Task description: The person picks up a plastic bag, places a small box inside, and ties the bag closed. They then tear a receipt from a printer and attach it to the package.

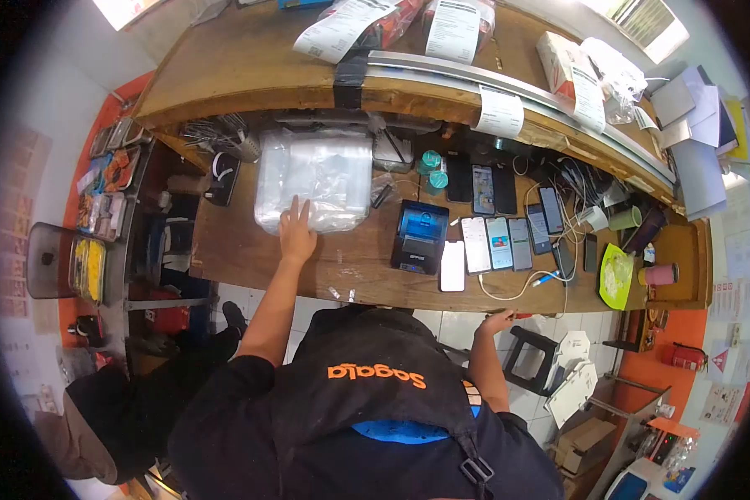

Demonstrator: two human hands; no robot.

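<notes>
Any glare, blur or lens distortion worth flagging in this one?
Head view: strong fisheye, with the shelf bowed and the corners black; head view: window at upper right washed out; head view: whitish glare on the plastic; head view: left hand fairly crisp.

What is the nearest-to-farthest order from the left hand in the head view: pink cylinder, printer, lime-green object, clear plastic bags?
From the left hand:
1. Clear plastic bags: right under its fingers.
2. Printer: to its right, mid-table.
3. Lime-green object: farther right, past the phones.
4. Pink cylinder: farthest right.
</notes>
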